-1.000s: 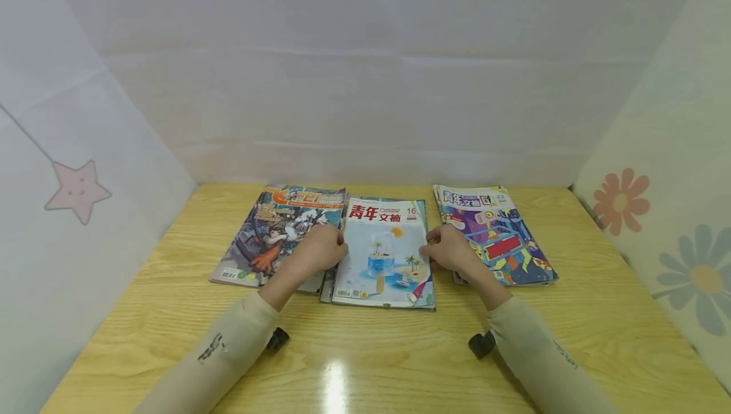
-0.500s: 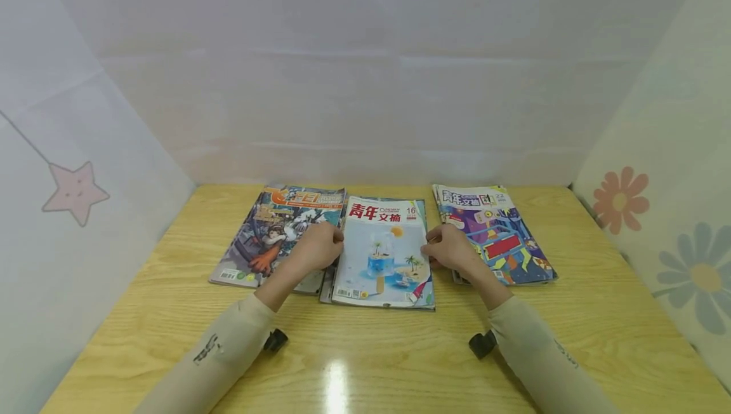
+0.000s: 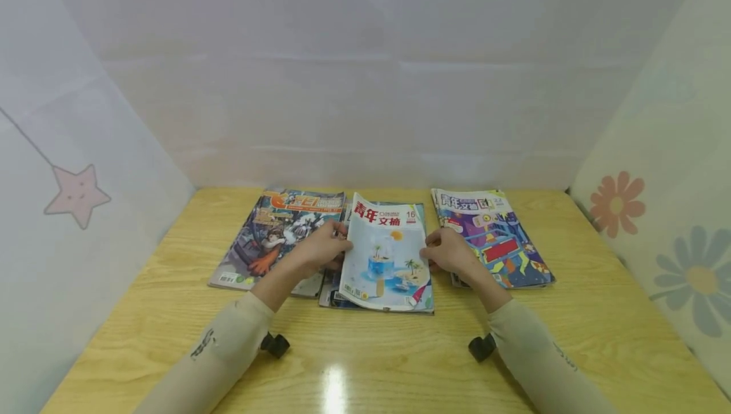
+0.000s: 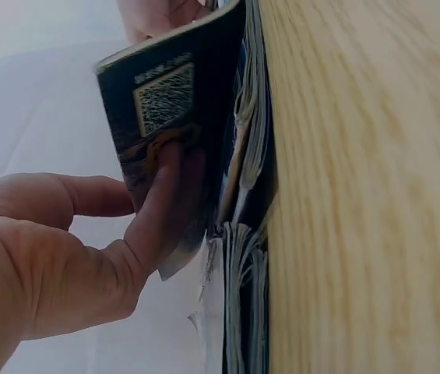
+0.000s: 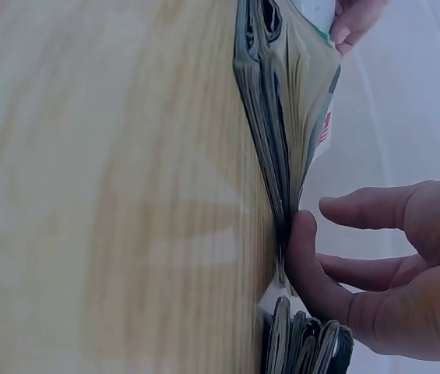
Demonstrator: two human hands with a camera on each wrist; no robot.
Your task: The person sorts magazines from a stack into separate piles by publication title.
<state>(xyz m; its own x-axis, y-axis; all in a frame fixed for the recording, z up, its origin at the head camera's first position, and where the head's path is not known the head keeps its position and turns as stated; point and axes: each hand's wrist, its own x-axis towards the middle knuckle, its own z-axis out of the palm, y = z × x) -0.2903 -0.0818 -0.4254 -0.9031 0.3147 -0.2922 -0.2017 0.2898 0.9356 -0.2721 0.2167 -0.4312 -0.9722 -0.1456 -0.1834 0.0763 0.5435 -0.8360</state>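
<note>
A magazine (image 3: 388, 261) with a pale blue beach cover and red title tops the middle pile, its left side lifted. My left hand (image 3: 322, 246) pinches that left edge. In the left wrist view, the thumb and fingers of the left hand (image 4: 72, 241) lie on opposite sides of the raised magazine (image 4: 165, 93), whose dark back shows a printed code. My right hand (image 3: 451, 250) is at the pile's right edge. Seen from the right wrist, a fingertip of the right hand (image 5: 391, 273) touches the edge of the magazine pile (image 5: 274, 117), while the thumb stands apart from it.
On the left lies a pile of magazines (image 3: 257, 236) with a dark comic-style cover, partly under my left hand. A purple-covered magazine pile (image 3: 502, 242) lies to the right. All rest on a wooden table (image 3: 388, 363) before a pale cloth wall (image 3: 365, 96).
The left side of the top middle magazine has risen and shifted slightly right with my left hand, baring more of the magazine beneath. My right hand has hardly moved.
</note>
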